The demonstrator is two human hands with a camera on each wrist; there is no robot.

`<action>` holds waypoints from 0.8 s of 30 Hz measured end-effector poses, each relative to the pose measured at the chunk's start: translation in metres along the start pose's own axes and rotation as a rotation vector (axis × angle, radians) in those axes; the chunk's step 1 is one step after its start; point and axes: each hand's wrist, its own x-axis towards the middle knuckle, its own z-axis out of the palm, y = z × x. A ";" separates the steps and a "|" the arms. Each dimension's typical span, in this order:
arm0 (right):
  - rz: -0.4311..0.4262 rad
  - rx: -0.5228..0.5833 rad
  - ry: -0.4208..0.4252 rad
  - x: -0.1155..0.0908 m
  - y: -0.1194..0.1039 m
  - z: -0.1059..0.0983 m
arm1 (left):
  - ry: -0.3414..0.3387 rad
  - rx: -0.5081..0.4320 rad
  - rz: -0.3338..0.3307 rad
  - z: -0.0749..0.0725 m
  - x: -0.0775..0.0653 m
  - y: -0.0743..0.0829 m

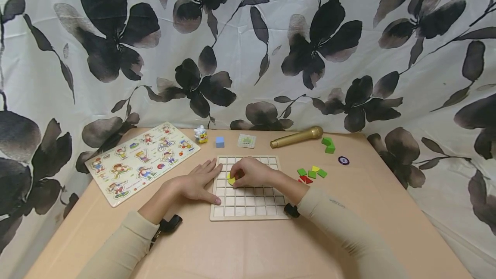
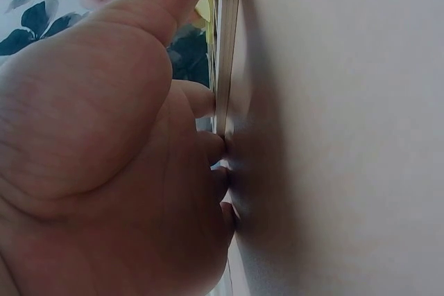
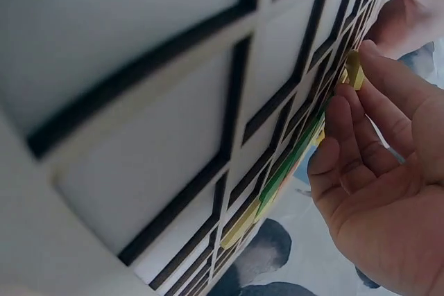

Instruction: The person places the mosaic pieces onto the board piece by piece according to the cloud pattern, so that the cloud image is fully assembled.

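A wooden grid board (image 1: 248, 213) with white square cells lies in front of me. My right hand (image 1: 253, 172) is over its upper left part, pinching a small yellow block (image 3: 354, 71) between thumb and fingertip. In the right wrist view, a green block (image 3: 286, 168) and another yellow block (image 3: 239, 225) sit in cells of the board, partly hidden from the head view by my right hand. My left hand (image 1: 193, 184) lies with spread, straight fingers along the board's left side, its thumb and fingertips at the edge.
Loose green blocks (image 1: 312, 174), red triangles (image 1: 306, 179) and a yellow one lie right of the board. Behind stand a figurine (image 1: 201, 134), a blue cube (image 1: 220, 142), a patterned card (image 1: 246, 141) and a gold microphone (image 1: 296, 137). A picture puzzle board (image 1: 131, 165) lies at left.
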 end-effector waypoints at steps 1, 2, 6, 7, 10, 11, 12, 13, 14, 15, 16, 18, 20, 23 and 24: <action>-0.004 -0.013 -0.001 0.001 0.000 0.001 | 0.001 -0.003 0.001 0.000 0.000 0.000; -0.008 -0.024 0.000 0.001 0.000 0.002 | 0.000 -0.002 -0.001 0.000 0.000 0.000; -0.007 -0.068 0.005 0.002 -0.001 0.004 | 0.001 0.000 -0.006 0.000 -0.001 0.000; -0.005 -0.075 0.006 0.002 -0.001 0.004 | 0.002 0.001 -0.005 0.000 -0.001 0.000; 0.005 -0.084 0.006 0.002 -0.001 0.005 | 0.006 0.002 -0.002 0.000 -0.001 -0.001; 0.007 -0.079 0.007 0.001 -0.001 0.005 | 0.006 0.002 -0.003 0.000 -0.001 -0.001; 0.004 -0.072 0.009 0.001 -0.001 0.005 | 0.006 0.003 -0.004 0.000 -0.001 -0.001; 0.007 -0.067 0.010 0.000 -0.001 0.004 | 0.006 0.003 -0.005 0.000 -0.001 0.000; 0.009 -0.059 0.012 -0.001 -0.001 0.003 | 0.005 0.002 -0.006 0.000 -0.001 0.000; 0.012 -0.050 0.015 -0.002 -0.001 0.002 | 0.004 0.002 -0.007 0.000 -0.001 0.000; 0.015 -0.042 0.020 -0.003 -0.001 0.001 | 0.003 0.001 -0.008 0.000 -0.001 0.000; 0.022 -0.030 0.032 -0.006 0.000 -0.002 | 0.000 -0.001 -0.009 0.000 0.000 0.000; 0.029 -0.019 0.045 -0.011 0.001 -0.006 | 0.001 -0.002 -0.012 0.000 0.000 0.000; 0.029 -0.015 0.077 -0.018 0.005 -0.014 | 0.001 -0.003 -0.016 -0.001 0.000 0.000; 0.025 -0.011 0.090 -0.021 0.006 -0.017 | 0.001 -0.003 -0.017 -0.001 0.000 0.000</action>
